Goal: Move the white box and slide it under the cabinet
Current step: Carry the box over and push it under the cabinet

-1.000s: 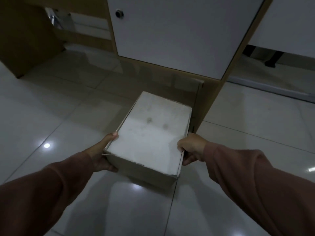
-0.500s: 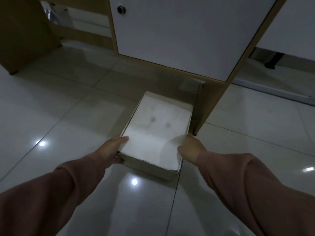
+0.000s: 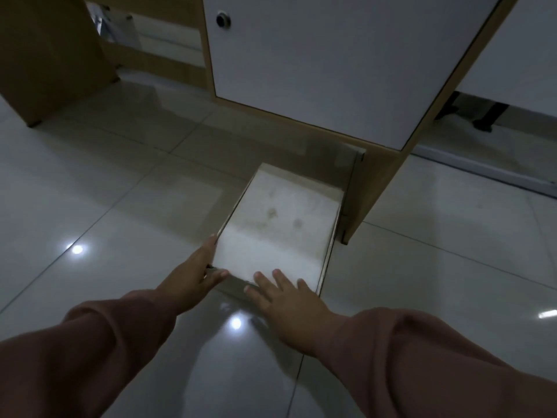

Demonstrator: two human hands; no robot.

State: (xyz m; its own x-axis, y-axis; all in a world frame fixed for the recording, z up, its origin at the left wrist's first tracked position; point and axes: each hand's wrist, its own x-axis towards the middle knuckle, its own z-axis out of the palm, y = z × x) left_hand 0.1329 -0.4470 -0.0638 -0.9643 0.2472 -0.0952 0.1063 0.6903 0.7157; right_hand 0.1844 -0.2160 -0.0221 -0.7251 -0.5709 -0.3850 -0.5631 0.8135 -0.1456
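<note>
The white box [image 3: 280,224], flat-topped with faint stains, lies on the tiled floor just in front of the cabinet [image 3: 325,64], its far end near the gap under the white door. The box's right side runs along the cabinet's wooden side panel [image 3: 370,188]. My left hand [image 3: 193,276] rests flat against the box's near left corner, thumb along the front edge. My right hand [image 3: 286,306] lies with spread fingers on the near front edge of the box, fingertips on its top. Neither hand is wrapped around the box.
Glossy floor tiles [image 3: 120,212] with bright light reflections stretch to the left and front. A wooden panel [image 3: 51,55] stands at the far left. A round lock [image 3: 223,20] sits on the cabinet door. Dark furniture feet [image 3: 482,116] show at the far right.
The box went from being held above the floor to lying on it, nearer the cabinet. Both hands left its sides; the right hand now presses flat on the near edge.
</note>
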